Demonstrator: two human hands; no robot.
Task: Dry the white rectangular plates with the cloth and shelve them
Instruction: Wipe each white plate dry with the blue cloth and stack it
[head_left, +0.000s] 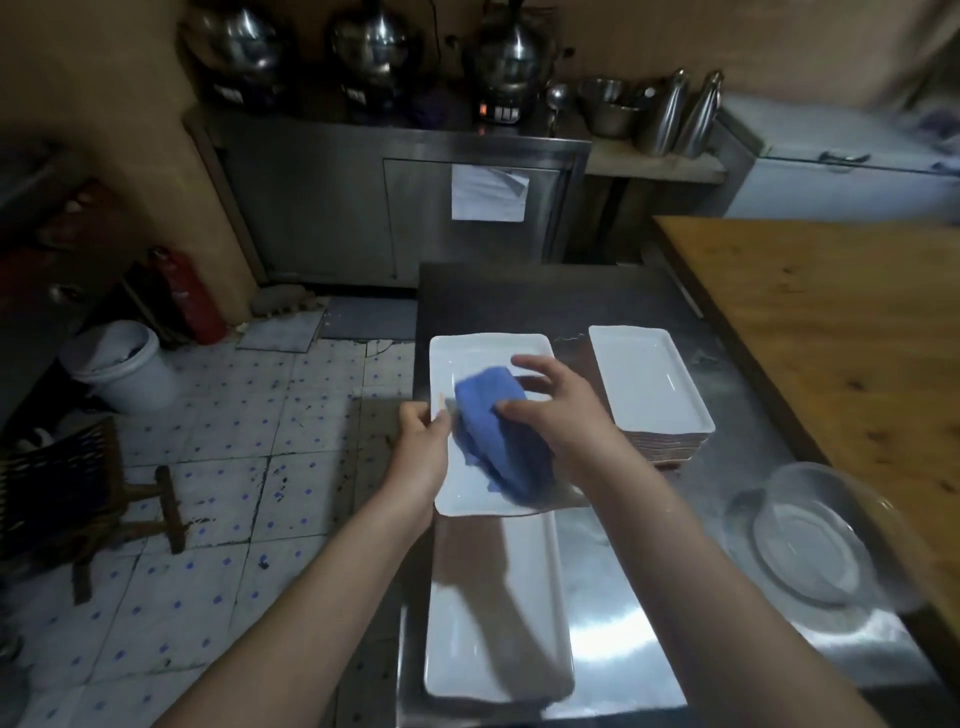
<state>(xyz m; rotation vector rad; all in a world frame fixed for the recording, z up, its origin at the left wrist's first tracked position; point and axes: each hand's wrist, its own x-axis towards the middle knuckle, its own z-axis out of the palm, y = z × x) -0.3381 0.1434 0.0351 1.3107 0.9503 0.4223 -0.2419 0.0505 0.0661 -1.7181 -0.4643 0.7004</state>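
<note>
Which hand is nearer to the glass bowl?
Right. The right hand, on the blue cloth, lies left of the glass bowl; the left hand grips the plate, farther left.

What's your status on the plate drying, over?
Left hand grips the plate by its left edge. Right hand presses the cloth onto it. Stack of plates to the right, spare plate nearer, glass bowl far right; none in the way.
</note>
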